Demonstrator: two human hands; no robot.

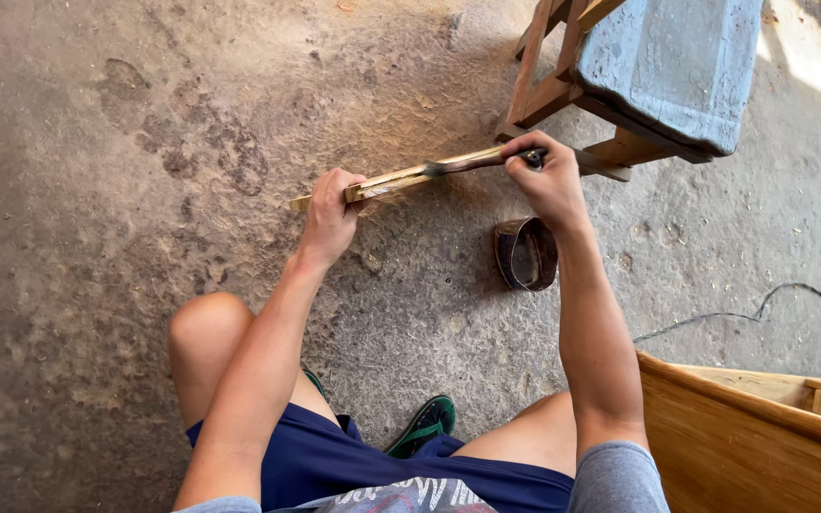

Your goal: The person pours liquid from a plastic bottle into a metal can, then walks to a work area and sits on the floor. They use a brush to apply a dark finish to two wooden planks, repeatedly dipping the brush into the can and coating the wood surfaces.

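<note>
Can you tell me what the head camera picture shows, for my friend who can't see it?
A seated person's left hand grips a thin wooden strip while the right hand draws a dark tool along it. A small round container lies on the concrete floor.

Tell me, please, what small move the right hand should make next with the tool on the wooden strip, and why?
Probably draw the tool along the wooden strip toward the left hand: the right hand holds it flat on the strip, and the left hand steadies the strip's other end.
</note>
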